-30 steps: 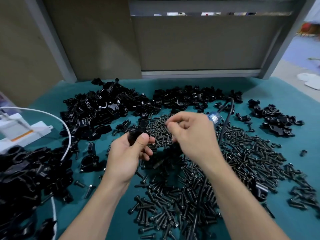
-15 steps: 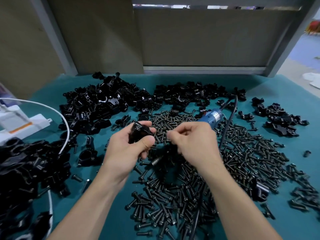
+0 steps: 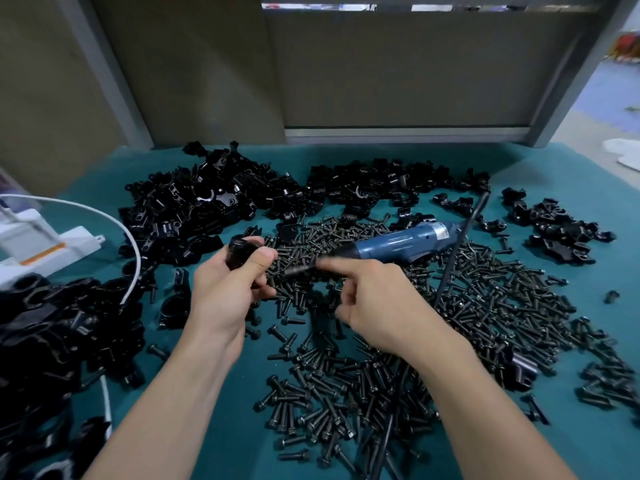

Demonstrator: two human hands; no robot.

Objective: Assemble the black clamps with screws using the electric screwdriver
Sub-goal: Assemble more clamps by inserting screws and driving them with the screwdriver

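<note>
the right hand (image 3: 374, 303) has drawn nearer, baring the electric screwdriver (image 3: 398, 245), forefinger out, whether pinching one of the screws (image 3: 491, 306) i cannot tell; the left hand (image 3: 225, 292) still grips the clamp (image 3: 240, 252), so driving seems next.

The left hand (image 3: 225, 292) grips a black clamp (image 3: 240, 252), thumb across its front. The right hand (image 3: 377, 306) is just beside it, forefinger extended toward the clamp. The fingertip is blurred, so a grip on a screw cannot be confirmed. A blue electric screwdriver (image 3: 398, 245) lies on the pile of screws (image 3: 346, 393), beyond the right hand. Heaps of clamps (image 3: 207, 209) cover the far and left areas of the green mat (image 3: 571, 174). A white power strip (image 3: 41, 247) sits at the left edge.
</note>
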